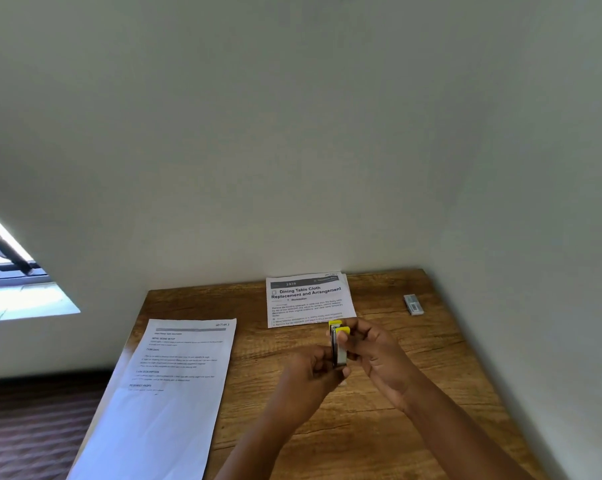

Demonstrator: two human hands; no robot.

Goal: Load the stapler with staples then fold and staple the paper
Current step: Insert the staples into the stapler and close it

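Soft, even daylight fills the scene, coming from the bright window opening [19, 292] at the left edge of the frame, which is blown out to white. The pale plaster walls [292, 133] look flat and slightly grey-green. Glare washes the near end of the long white printed sheet [168, 393] at lower left. Wide-angle distortion bends the brown wooden counter [396, 410] edges. Fine print is soft and unreadable; the hands show slight blur.
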